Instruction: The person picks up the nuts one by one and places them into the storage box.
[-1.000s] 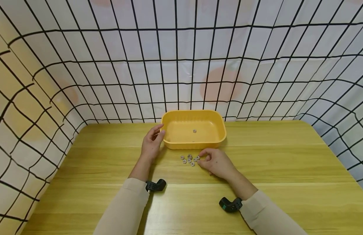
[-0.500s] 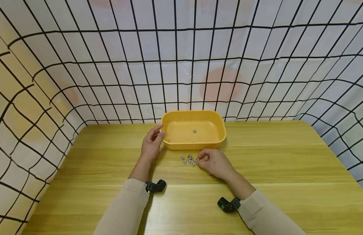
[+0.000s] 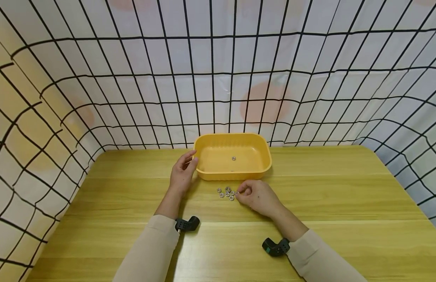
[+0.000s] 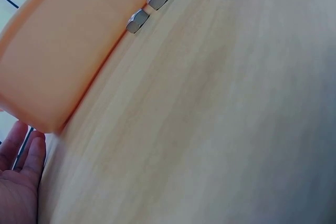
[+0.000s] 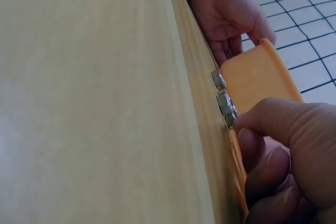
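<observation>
A yellow plastic bin [image 3: 234, 176] stands near the back of the table, with one small metal nut [image 3: 233, 158] on its floor. In front of it lies a loose cluster of several hex nuts, among them a larger nut [image 3: 228, 189]. At the cluster's right edge my right hand [image 3: 259, 197] pinches a nut [image 3: 237, 193] between thumb and index finger, most of it hidden by the fingertips. My left hand [image 3: 181, 175] rests at the bin's left end, fingers loosely bent and fingertips at the rim. In the left wrist view, nuts [image 4: 138, 21] show along the bin's base.
A wood-grain table [image 3: 218, 250] lies under everything. Behind the bin and along both sides hangs a white cloth with a black grid [image 3: 221, 86]. Each wrist wears a black camera band [image 3: 187, 223].
The right hand has shifted slightly left and nearer me, and its thumb and index finger have closed on the rightmost nut, which moved a little. The left hand stays at the bin.
</observation>
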